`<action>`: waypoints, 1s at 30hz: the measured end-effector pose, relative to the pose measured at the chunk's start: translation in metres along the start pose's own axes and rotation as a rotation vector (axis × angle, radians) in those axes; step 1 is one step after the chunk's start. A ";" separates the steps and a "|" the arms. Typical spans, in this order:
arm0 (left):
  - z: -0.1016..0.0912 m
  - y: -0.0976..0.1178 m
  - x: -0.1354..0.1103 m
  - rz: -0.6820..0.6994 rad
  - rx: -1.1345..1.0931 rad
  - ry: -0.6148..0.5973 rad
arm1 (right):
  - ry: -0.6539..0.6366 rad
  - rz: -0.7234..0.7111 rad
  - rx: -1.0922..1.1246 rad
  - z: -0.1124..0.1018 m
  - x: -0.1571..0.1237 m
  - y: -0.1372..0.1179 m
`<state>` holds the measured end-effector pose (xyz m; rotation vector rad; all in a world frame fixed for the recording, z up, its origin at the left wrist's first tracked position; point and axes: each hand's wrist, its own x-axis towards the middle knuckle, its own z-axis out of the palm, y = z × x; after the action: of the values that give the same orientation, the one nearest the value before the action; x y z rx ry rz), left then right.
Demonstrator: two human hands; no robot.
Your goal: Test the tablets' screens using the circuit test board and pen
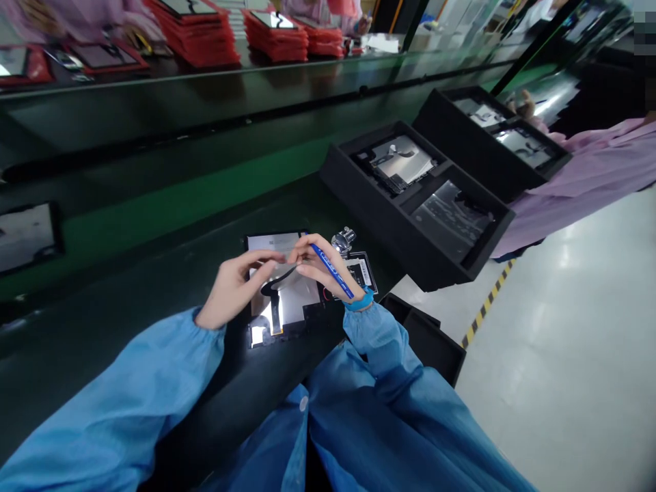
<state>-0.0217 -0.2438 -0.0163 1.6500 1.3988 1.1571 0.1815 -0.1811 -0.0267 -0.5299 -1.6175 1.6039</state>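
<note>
Dark flexible ribbon (279, 279) lying across a silver-backed panel (302, 297) on the bench (154, 273); the ribbon curves, its long axis running from lower left toward upper right. Left hand (230, 290): grip narrowly parted, thumb and forefinger extended rightward above the ribbon; any hold on it cannot be told. Right hand (322, 263): grip closed on a blue pen-shaped tool (332, 271), its tip hidden among the fingers, and slightly farther from the ribbon than the left. Black foam tray (359, 178) at upper right, beyond both hands.
</note>
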 end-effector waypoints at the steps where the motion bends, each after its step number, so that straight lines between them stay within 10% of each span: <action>1: 0.002 0.004 0.010 -0.077 -0.127 -0.120 | -0.001 -0.001 0.003 -0.002 -0.003 -0.002; 8: 0.028 0.015 0.029 -0.298 -0.377 -0.396 | 0.048 -0.046 0.033 -0.020 -0.028 -0.004; 18: 0.071 0.002 0.018 -0.088 0.199 -0.198 | 0.202 0.007 -0.872 -0.059 -0.064 0.035; 30: 0.093 -0.008 0.007 0.082 0.505 -0.228 | 0.236 0.047 -0.870 -0.044 -0.082 0.034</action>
<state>0.0611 -0.2305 -0.0570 2.1261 1.5653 0.6547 0.2572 -0.2106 -0.0834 -1.1506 -2.0712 0.7496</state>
